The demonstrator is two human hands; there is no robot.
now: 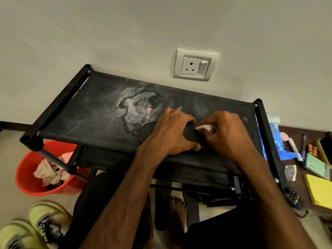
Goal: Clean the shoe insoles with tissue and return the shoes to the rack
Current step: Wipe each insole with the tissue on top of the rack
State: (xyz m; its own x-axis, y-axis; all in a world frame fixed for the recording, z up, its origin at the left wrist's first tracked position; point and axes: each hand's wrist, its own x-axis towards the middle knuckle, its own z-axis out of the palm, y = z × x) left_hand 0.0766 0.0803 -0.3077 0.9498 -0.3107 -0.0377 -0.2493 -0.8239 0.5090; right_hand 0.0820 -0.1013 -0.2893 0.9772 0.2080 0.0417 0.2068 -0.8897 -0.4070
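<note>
A black insole (148, 131) lies on the dusty top shelf of the black shoe rack (93, 112). My left hand (172, 132) grips it across the middle, thumb on the near edge, and covers most of it. My right hand (226, 133) pinches a small white wad of tissue (203, 127) against the insole's right part. A pair of yellow-green sneakers (43, 225) stands on the floor at the lower left. More dark insoles (161, 209) lie on the floor beneath the rack, beside my bare foot.
A red bucket (28, 178) with crumpled pink tissues sits at the rack's left. A wall socket (195, 66) is above the rack. At the right, a brown table holds a blue packet (273, 141), pens, a yellow notepad (318, 191) and a remote (293, 197).
</note>
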